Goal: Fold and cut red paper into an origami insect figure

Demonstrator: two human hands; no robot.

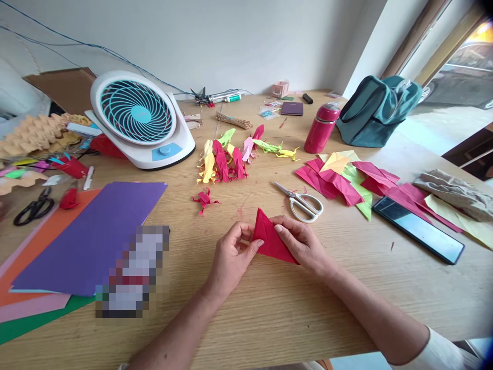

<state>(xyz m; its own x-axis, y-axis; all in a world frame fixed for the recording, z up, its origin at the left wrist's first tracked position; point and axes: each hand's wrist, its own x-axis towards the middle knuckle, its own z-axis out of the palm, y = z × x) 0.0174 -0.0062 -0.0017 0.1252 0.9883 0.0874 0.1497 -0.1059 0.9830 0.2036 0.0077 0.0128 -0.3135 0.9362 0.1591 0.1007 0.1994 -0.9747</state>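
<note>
A folded red paper triangle is held between both hands just above the wooden table. My left hand pinches its left edge with thumb and fingers. My right hand grips its right side, fingers curled over the fold. White-handled scissors lie just beyond the paper. A small red folded paper figure lies to the upper left of my hands.
A purple sheet tops a stack of coloured paper at left. A white and teal fan, several coloured paper figures, a red bottle, a teal bag, loose folded papers, a phone and black scissors surround the work spot.
</note>
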